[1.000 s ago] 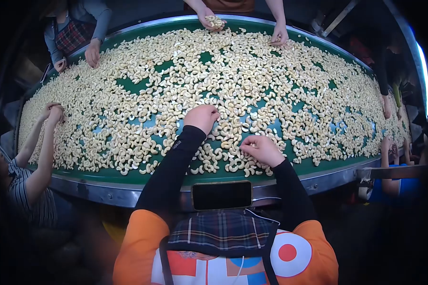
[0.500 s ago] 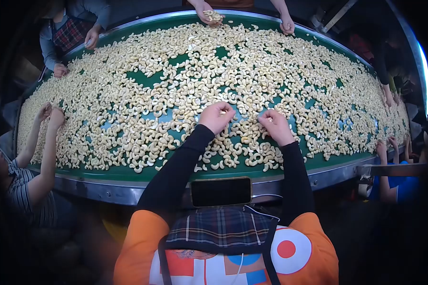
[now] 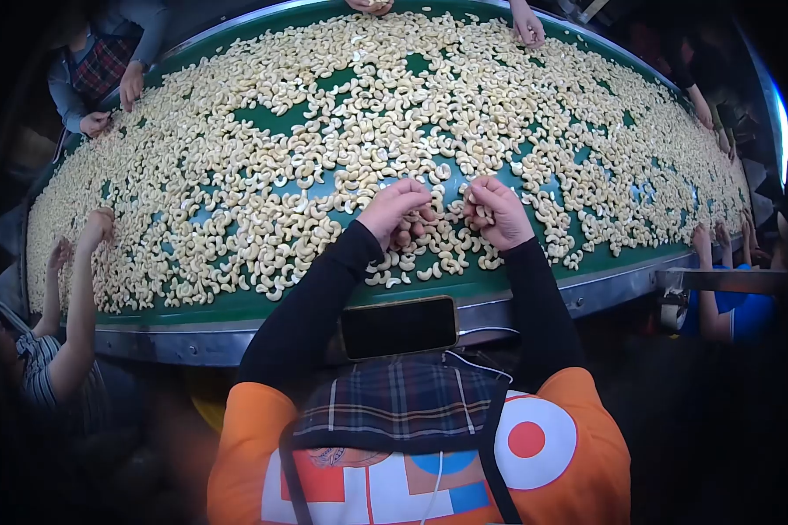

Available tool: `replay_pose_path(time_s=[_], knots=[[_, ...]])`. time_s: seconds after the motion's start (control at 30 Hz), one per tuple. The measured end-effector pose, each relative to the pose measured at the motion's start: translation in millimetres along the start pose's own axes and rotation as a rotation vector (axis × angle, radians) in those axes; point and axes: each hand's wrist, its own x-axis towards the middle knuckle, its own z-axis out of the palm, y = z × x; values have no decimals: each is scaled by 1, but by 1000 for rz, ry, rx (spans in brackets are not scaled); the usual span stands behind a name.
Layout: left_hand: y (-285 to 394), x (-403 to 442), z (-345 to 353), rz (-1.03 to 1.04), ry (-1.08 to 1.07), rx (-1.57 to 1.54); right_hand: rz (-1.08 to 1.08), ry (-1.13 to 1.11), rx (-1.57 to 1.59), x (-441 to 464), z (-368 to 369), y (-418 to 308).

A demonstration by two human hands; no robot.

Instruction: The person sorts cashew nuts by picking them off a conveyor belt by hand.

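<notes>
Pale cashew nuts (image 3: 280, 157) lie spread in a loose layer over a green belt (image 3: 276, 118). My left hand (image 3: 400, 213) is just above the nuts near the middle, its fingers curled inward; what they hold is mostly hidden. Close beside it on the right, my right hand (image 3: 496, 213) is turned partly palm-up with its fingers curled around a few cashews. The two hands are a short gap apart, with belt and nuts showing between them. Black sleeves cover both forearms.
A phone (image 3: 399, 327) with a dark screen and a white cable stands at the metal rim (image 3: 193, 343) before my apron. Co-workers' hands reach over the nuts at the far side (image 3: 527, 24), upper left (image 3: 131, 85), left (image 3: 97, 229) and right (image 3: 702, 241).
Both my hands have come close together and now turn inward with curled fingers; my right hand moved up from the near edge. The view has shifted slightly, and co-workers' hands have moved.
</notes>
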Motion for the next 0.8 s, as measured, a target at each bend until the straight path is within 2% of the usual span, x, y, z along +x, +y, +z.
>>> replay_pose_path(time_s=[0.07, 0.17, 0.23, 0.3, 0.33, 0.37, 0.43, 0.47, 0.57, 0.6, 0.7, 0.73, 0.8], knots=[[-1, -6, -1, -24, -5, -78, -42, 62, -26, -1, 11, -1], [-6, -4, 14, 637, 19, 1128, -106, 39, -8, -9, 9, 0], [-11, -5, 19, 678, 14, 1236, -141, 30, 2, -21, 6, -1], [-16, -4, 18, 751, 14, 1457, -99, 162, -278, -41, 9, -7], [-18, -3, 15, 752, 14, 1458, -74, 226, -416, -50, 10, -5], [-19, -3, 11, 687, -66, 1470, -75, 223, -418, -55, 12, 1], [-18, -5, 0, 554, -216, 1492, -359, 365, -1468, -62, 15, 15], [-17, -8, -7, 554, -206, 1497, -369, 360, -1467, -63, 17, 20], [-17, -30, -29, 268, -298, 755, -346, 403, -1729, -65, 19, 30], [-20, -36, -39, 271, -294, 760, -354, 404, -1726, -60, 18, 33], [-27, -55, -70, -56, -403, -209, -140, 241, -1257, -44, 24, 34], [-28, -59, -75, -44, -397, -204, -154, 237, -1260, -40, 31, 34], [-26, -74, -79, -103, -278, -408, -22, 103, -877, -37, 81, 28]])
